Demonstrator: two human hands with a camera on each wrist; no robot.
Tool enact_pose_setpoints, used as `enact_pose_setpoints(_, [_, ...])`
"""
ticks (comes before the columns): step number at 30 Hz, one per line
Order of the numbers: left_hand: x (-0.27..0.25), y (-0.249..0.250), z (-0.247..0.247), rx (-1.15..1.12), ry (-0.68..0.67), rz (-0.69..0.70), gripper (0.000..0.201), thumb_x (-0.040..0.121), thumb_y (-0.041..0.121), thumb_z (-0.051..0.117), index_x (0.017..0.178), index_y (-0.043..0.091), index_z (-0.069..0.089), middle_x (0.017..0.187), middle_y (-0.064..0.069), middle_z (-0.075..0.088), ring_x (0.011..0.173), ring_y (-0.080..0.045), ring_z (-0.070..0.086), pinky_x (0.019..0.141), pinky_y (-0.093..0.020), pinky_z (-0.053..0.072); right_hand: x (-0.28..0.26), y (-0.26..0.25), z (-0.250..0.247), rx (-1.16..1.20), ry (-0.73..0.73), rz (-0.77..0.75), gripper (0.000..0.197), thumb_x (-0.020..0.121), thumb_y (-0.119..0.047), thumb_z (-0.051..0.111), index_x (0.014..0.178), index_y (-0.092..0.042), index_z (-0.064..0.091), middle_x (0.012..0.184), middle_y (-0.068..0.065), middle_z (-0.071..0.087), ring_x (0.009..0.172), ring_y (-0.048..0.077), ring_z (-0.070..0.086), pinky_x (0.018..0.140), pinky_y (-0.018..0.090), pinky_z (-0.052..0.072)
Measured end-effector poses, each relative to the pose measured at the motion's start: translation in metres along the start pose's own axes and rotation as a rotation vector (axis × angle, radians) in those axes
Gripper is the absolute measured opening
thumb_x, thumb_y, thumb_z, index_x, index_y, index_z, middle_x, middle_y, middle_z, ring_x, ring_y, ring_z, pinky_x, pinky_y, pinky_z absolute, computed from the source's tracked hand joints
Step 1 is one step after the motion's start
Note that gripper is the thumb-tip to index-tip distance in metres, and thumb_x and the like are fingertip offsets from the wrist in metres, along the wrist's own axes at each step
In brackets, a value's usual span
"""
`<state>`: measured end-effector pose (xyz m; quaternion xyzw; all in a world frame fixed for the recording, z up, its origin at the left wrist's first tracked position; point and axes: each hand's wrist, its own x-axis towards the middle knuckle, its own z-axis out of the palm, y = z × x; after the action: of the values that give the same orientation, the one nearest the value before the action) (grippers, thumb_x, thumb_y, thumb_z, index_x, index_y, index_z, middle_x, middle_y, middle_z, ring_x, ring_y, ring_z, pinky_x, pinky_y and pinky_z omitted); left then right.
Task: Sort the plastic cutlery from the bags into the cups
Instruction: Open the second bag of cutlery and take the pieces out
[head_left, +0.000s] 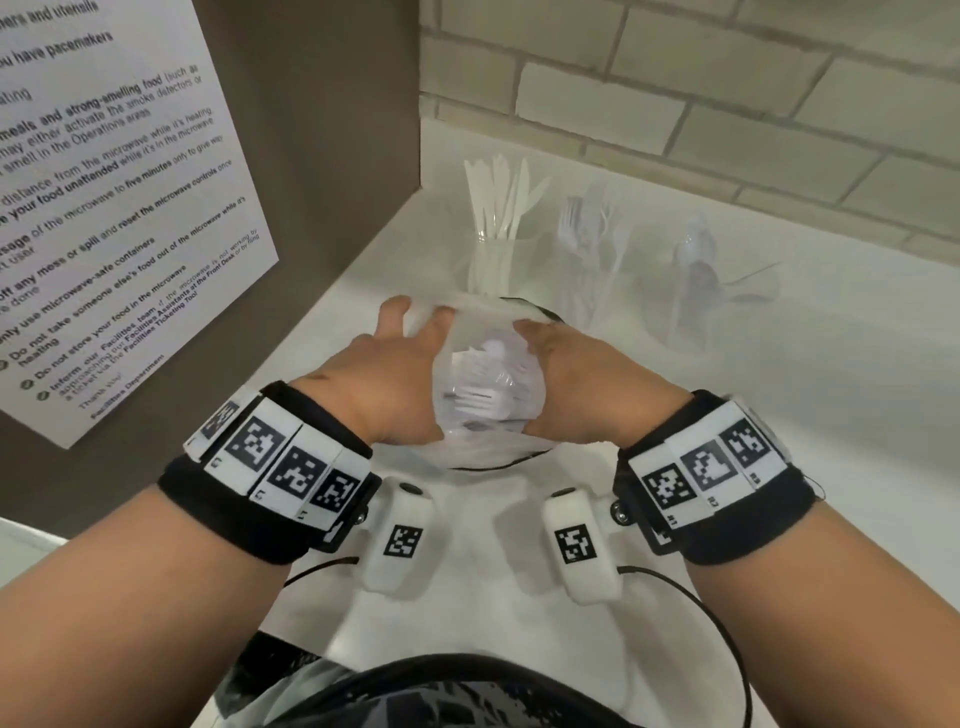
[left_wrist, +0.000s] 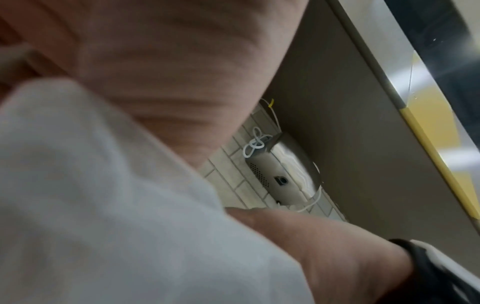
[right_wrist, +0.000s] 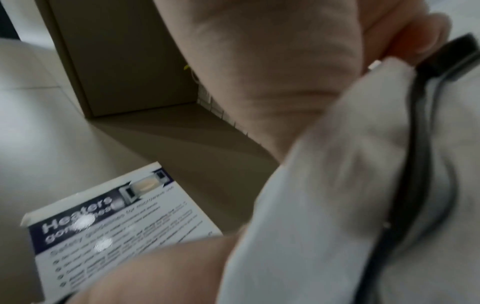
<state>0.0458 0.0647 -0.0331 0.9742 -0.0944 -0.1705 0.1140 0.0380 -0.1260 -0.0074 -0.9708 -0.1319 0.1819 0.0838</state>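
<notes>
A clear plastic bag (head_left: 488, 387) of white forks is held upright over the counter between both hands. My left hand (head_left: 415, 322) holds its left side and top edge, fingers reaching forward. My right hand (head_left: 535, 338) grips the right side with fingers curled into the rim. In the wrist views the bag (left_wrist: 91, 205) (right_wrist: 337, 185) is a white blur against each palm. Behind the bag stand three clear cups: one with knives (head_left: 498, 260), one with forks (head_left: 592, 270), one with spoons (head_left: 696, 280).
A brown panel with a printed notice (head_left: 119, 208) walls off the left. A tiled wall (head_left: 727, 104) runs behind the cups. A thin black cable (head_left: 509, 460) curves on the white counter (head_left: 831, 389) under the bag. A metal appliance (left_wrist: 280, 174) sits behind the panel.
</notes>
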Motion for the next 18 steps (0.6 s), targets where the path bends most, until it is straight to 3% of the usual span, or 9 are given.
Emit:
enact_pose_setpoints(2, [0.0,-0.001,0.0,0.061,-0.082,-0.06,0.109,0.072,0.045,0.073,0.145,0.048,-0.008,0.153,0.003,-0.018,0.134,-0.038,0.028,0.097,-0.048,0.047,-0.001,0.002,-0.002,0.008,0.015,0.014,0.102,0.077,-0.043,0.074,0.153,-0.015,0.013,0.156,0.0,0.027,0.141,0.016,0.031,0.113,0.024,0.025])
enact_pose_setpoints(4, [-0.001,0.001,-0.003,0.086,-0.072,-0.031,0.105,0.071,0.053,0.07,0.148,0.045,-0.001,0.154,0.002,-0.018,0.14,-0.039,0.013,0.106,-0.05,0.037,-0.003,0.002,0.0,-0.009,0.015,0.023,0.096,0.077,-0.041,0.074,0.152,-0.016,0.019,0.155,-0.002,0.031,0.14,0.014,0.032,0.112,0.023,0.025])
enact_pose_setpoints(7, [-0.01,0.011,-0.009,0.151,0.124,0.117,0.098,0.066,0.064,0.069,0.147,0.033,0.024,0.156,-0.003,-0.013,0.144,-0.032,0.0,0.113,-0.048,0.015,-0.009,-0.002,-0.007,0.015,0.087,0.062,0.079,0.076,-0.035,0.075,0.144,-0.02,0.038,0.144,-0.002,0.045,0.129,0.018,0.047,0.102,0.027,0.041])
enact_pose_setpoints(9, [-0.014,0.018,-0.012,0.155,0.332,0.269,0.083,0.066,0.057,0.074,0.138,0.031,0.042,0.154,-0.002,0.005,0.142,-0.025,0.008,0.11,-0.041,0.01,-0.013,-0.01,-0.018,0.016,0.227,0.046,0.053,0.079,-0.023,0.07,0.13,-0.02,0.054,0.13,0.0,0.053,0.115,0.019,0.055,0.087,0.025,0.045])
enact_pose_setpoints(11, [-0.014,0.025,-0.013,0.125,0.404,0.353,0.057,0.073,0.042,0.074,0.125,0.031,0.053,0.139,0.007,0.031,0.128,-0.016,0.034,0.099,-0.033,0.012,-0.012,-0.019,-0.021,0.074,0.321,-0.019,0.035,0.08,-0.01,0.064,0.114,-0.015,0.061,0.116,0.003,0.057,0.1,0.018,0.057,0.08,0.025,0.047])
enact_pose_setpoints(13, [-0.013,0.026,-0.008,0.131,0.299,0.298,0.043,0.079,0.036,0.068,0.119,0.031,0.052,0.121,0.012,0.046,0.111,-0.012,0.05,0.101,-0.038,0.012,-0.005,-0.024,-0.01,0.071,0.229,-0.057,0.031,0.08,-0.01,0.065,0.111,-0.009,0.058,0.11,0.006,0.057,0.092,0.016,0.053,0.074,0.023,0.043])
enact_pose_setpoints(15, [-0.009,0.02,-0.001,0.233,0.16,0.166,0.04,0.08,0.045,0.063,0.115,0.032,0.05,0.111,0.013,0.052,0.114,-0.013,0.05,0.108,-0.053,0.008,0.004,-0.019,0.007,-0.06,0.068,-0.02,0.029,0.084,-0.023,0.066,0.104,-0.006,0.054,0.106,0.008,0.06,0.089,0.02,0.054,0.069,0.024,0.036])
enact_pose_setpoints(16, [-0.007,0.017,0.0,0.259,0.125,0.113,0.037,0.08,0.05,0.061,0.11,0.031,0.051,0.107,0.013,0.053,0.116,-0.013,0.048,0.109,-0.059,0.005,0.008,-0.015,0.013,-0.132,0.028,0.019,0.027,0.085,-0.031,0.066,0.093,-0.008,0.053,0.098,0.006,0.06,0.086,0.022,0.054,0.068,0.026,0.035])
enact_pose_setpoints(18, [-0.002,0.01,0.005,0.282,0.084,0.05,0.043,0.08,0.057,0.055,0.11,0.027,0.05,0.111,0.011,0.052,0.121,-0.014,0.042,0.11,-0.062,0.003,0.012,-0.009,0.019,-0.209,0.011,0.085,0.039,0.086,-0.038,0.064,0.071,-0.012,0.04,0.075,-0.001,0.047,0.077,0.02,0.046,0.067,0.027,0.035])
